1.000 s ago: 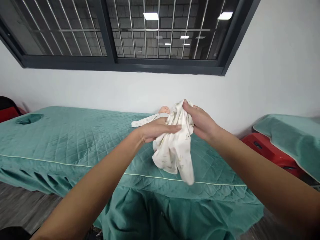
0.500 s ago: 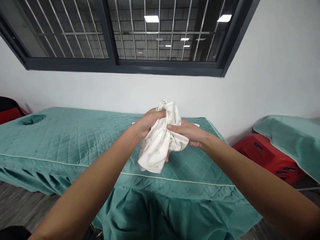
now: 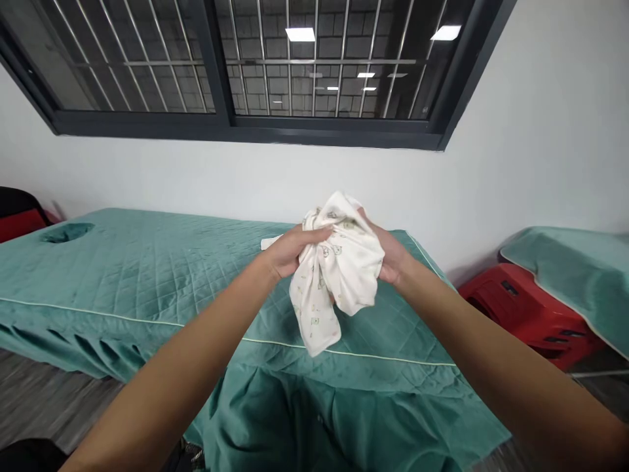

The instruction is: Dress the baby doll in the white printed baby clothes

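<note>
A white cloth with small printed figures is bunched up between my two hands, above the bed. My left hand grips its left side, the thumb lying across the folds. On the right, my right hand holds the cloth from behind, most of its fingers hidden by the fabric. One loose end of the cloth hangs down toward the bed's front edge. Behind my left hand, a bit of something white shows on the bed; what it is I cannot tell.
A green quilted bed cover with a round hole at its left end lies beneath my hands. Red plastic stools stand at the right under another green cover. A white wall and a barred window rise behind.
The cloth has been turned and spread wider, so more of its print shows. My right hand has shifted from the cloth's front to behind it.
</note>
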`<state>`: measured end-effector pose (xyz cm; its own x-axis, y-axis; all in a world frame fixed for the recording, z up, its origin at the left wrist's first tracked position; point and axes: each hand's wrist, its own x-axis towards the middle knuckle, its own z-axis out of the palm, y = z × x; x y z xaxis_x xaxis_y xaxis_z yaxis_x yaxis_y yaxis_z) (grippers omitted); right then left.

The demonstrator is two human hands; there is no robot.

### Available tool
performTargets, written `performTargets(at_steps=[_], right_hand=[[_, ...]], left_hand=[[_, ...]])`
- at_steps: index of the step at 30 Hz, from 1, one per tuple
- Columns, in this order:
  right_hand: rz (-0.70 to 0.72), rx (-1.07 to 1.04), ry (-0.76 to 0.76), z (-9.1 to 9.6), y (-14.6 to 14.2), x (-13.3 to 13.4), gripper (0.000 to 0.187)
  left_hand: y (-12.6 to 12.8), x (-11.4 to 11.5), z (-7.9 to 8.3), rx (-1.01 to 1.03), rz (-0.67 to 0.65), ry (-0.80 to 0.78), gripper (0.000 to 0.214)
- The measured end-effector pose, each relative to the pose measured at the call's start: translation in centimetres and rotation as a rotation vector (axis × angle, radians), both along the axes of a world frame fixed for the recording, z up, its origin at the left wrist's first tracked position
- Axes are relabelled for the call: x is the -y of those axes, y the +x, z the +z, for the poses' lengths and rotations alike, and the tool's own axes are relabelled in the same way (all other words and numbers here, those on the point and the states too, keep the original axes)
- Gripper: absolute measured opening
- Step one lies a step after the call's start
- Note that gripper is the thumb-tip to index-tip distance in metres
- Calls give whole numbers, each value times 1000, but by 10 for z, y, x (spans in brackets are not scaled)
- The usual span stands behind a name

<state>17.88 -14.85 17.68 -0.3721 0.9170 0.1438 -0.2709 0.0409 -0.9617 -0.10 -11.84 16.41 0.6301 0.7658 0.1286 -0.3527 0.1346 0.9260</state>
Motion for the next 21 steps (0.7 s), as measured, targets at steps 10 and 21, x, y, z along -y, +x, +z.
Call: performTargets(at_steps=[10,21], right_hand=[[83,258,40,-21,12,5,42],[-199,-109,-23,-12,6,-1,21]], left_hand=[[13,4,-13,60,21,-127,29],[-9,-4,-11,-181,-144,61,51]])
